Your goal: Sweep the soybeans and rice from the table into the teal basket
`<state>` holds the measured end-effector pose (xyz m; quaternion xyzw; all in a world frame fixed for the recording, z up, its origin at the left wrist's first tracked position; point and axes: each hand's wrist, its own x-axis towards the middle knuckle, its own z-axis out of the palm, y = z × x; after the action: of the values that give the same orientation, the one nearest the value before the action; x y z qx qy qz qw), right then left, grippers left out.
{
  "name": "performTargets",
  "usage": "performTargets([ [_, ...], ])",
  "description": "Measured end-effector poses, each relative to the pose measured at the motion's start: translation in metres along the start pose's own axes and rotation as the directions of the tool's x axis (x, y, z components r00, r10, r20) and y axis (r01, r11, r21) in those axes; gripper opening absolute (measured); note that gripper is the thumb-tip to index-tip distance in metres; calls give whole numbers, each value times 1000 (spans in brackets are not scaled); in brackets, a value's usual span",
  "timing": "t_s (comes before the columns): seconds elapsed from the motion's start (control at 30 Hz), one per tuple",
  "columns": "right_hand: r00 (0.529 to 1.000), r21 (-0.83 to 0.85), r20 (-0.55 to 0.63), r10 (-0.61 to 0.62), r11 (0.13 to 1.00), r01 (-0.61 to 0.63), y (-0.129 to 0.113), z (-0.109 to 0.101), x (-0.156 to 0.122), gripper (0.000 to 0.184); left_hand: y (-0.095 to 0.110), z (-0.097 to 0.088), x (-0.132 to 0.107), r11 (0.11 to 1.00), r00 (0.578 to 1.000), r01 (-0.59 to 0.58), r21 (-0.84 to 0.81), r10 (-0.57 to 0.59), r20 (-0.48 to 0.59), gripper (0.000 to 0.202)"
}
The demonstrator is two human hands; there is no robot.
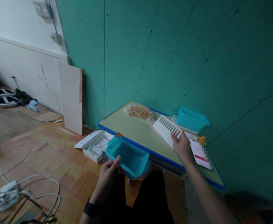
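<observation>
My left hand grips the near rim of an empty teal plastic container, held just below the front edge of the small table. My right hand holds the near end of a white slotted tray that lies flat on the tabletop. Beyond the tray a pile of mixed pale grains and yellow kernels is spread on the table's far side.
A second teal container rests on a white lid at the table's back right, against the green wall. Printed papers lie at the right end. On the floor are an open white box, a leaning board and cables.
</observation>
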<state>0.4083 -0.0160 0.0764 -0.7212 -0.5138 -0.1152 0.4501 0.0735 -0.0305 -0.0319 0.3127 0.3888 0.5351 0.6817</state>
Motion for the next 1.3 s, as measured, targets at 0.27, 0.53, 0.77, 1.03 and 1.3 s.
performTargets([
  [0.27, 997, 24, 3, -74, 997, 74, -2, 35, 18, 31, 1, 1, 0, 999, 1000, 29, -41, -29, 7, 50],
  [0.53, 989, 78, 90, -117, 991, 111, -24, 59, 19, 24, 6, 7, -2, 1000, 1000, 18, -18, -18, -15, 51],
  [0.77, 974, 58, 137, -179, 983, 173, -39, 70, 11, 24, 6, 6, 0, 999, 999, 35, -9, -35, -12, 54],
  [1.03, 945, 107, 178, -275, 960, 259, -52, 76, 4, 33, 10, 8, -6, 998, 1000, 18, -59, -18, 5, 49],
  [1.3, 921, 193, 229, -315, 942, 274, -59, 72, -4, 36, 7, 6, -4, 998, 999, 33, -54, -33, -11, 50],
])
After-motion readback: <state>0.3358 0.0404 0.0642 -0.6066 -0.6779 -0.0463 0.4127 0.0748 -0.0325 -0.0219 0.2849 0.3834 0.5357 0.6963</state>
